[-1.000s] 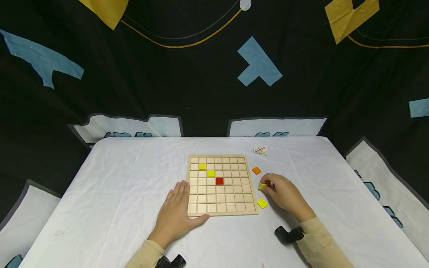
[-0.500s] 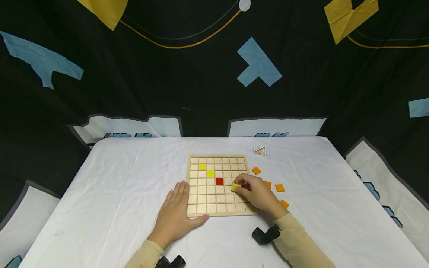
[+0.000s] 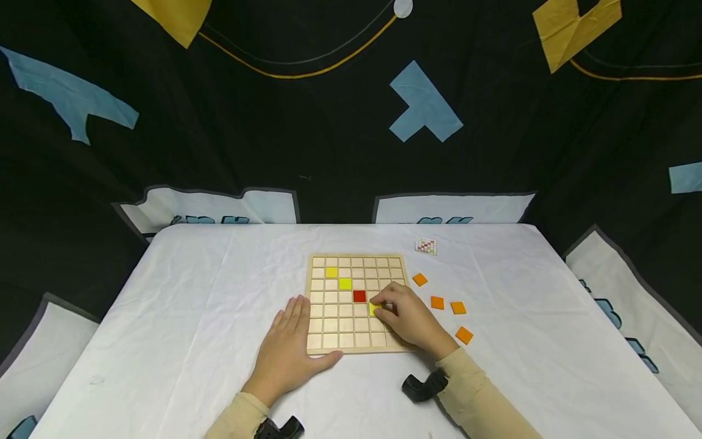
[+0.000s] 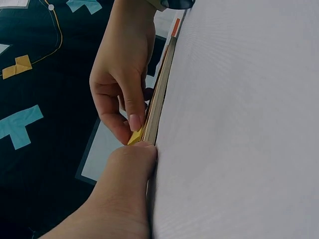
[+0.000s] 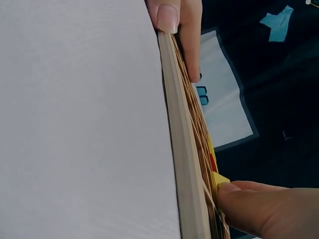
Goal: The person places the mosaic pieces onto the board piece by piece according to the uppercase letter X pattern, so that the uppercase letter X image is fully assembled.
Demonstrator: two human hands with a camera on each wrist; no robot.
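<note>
Nearest, left hand (image 3: 287, 352) flat on the white tablecloth (image 3: 192, 317), fingers straight, thumb against the near-left corner of the square wooden grid board (image 3: 358, 303). Just beyond, right hand (image 3: 408, 320) over the board, fingertips pinching a small yellow square tile (image 3: 375, 309), tilted at a cell just right of and below the red square tile (image 3: 359, 296). Further up the board, two yellow tiles (image 3: 337, 278) set diagonally. Right of the board, four loose orange square tiles (image 3: 446, 305). Farthest, a small printed pattern card (image 3: 425, 246).
</note>
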